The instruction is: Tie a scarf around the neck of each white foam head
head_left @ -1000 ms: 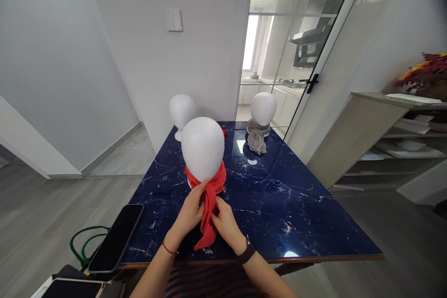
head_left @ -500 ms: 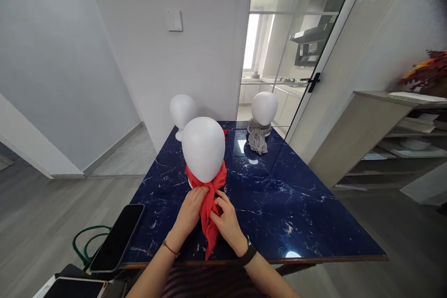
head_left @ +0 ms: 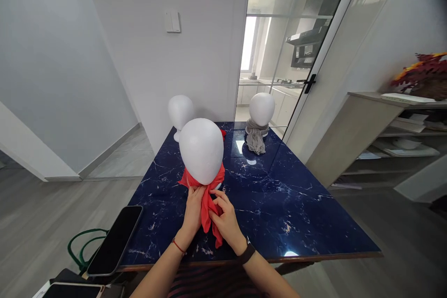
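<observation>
A white foam mannequin head (head_left: 201, 150) stands near the front of the table, and a red scarf (head_left: 207, 214) is wrapped around its neck with the ends hanging in front. My left hand (head_left: 193, 207) is closed on the scarf just under the chin, its fingertips partly hidden in the cloth. On the other side, my right hand (head_left: 223, 214) has its fingers bent around the hanging part of the scarf, thumb against the cloth. The lower ends dangle between and below both hands, over the tabletop.
The dark blue marbled table (head_left: 279, 205) carries a second white head (head_left: 180, 111) at back left and a third head (head_left: 261, 108) with a grey scarf (head_left: 256, 139). A black phone (head_left: 116, 240) lies at the left edge. A shelf (head_left: 370, 139) stands right.
My left hand has turned more upright and pulled in under the chin. The scarf's ends have spread apart and hang a little higher; its left side sticks out more at the neck.
</observation>
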The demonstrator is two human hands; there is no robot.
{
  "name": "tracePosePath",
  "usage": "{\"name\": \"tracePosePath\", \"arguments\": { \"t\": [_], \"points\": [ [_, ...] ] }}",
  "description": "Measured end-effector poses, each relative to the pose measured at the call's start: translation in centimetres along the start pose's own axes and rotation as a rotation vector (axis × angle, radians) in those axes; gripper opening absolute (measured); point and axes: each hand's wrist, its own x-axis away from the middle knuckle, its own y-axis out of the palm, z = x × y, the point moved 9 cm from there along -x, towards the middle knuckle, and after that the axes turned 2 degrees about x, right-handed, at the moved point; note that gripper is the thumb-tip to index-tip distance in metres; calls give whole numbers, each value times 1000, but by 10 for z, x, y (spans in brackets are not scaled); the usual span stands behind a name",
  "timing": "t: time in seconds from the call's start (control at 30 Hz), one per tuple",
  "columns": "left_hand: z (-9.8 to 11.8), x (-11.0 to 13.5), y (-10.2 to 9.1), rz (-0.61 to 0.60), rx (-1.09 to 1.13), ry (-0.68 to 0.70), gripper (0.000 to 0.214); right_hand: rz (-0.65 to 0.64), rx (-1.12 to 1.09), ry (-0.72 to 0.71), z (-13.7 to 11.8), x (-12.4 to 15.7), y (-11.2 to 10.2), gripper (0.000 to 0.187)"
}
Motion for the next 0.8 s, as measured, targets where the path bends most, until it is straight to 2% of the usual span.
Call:
{"name": "tracePosePath", "arguments": {
  "t": [0.07, 0.1, 0.17, 0.23, 0.3, 0.4, 0.5, 0.57, 0.67, 0.73, 0.8],
  "points": [
    [3, 0, 3, -29, -103, 59, 29, 53, -81, 38, 5, 0, -5, 4],
    [5, 0, 3, -37, -144, 87, 30, 94, -165, 85, 12, 1, -8, 8],
    [7, 1, 2, -28, -188, 115, 31, 186, -395, 242, 34, 2, -11, 17],
    [7, 3, 0, -6, -199, 122, 31, 216, -591, 433, 58, 4, -6, 21],
    [6, 3, -1, -6, -193, 129, 30, 145, -700, 570, 72, 1, 7, 25],
    [8, 4, 0, -15, -225, 193, 30, 15, -828, 670, 76, -8, 24, 25],
    [10, 6, 4, -33, -339, 284, 35, 3, -915, 774, 83, -16, 30, 22],
    [9, 8, 6, -33, -407, 310, 36, 15, -933, 780, 89, -21, 29, 22],
    [6, 8, 7, -16, -477, 312, 39, 7, -871, 666, 92, -30, 23, 16],
    [6, 8, 9, -6, -514, 342, 41, -45, -700, 537, 89, -36, 18, 11],
    [6, 9, 10, -1, -543, 384, 45, -93, -459, 354, 78, -41, 11, 14]
  ]
}}
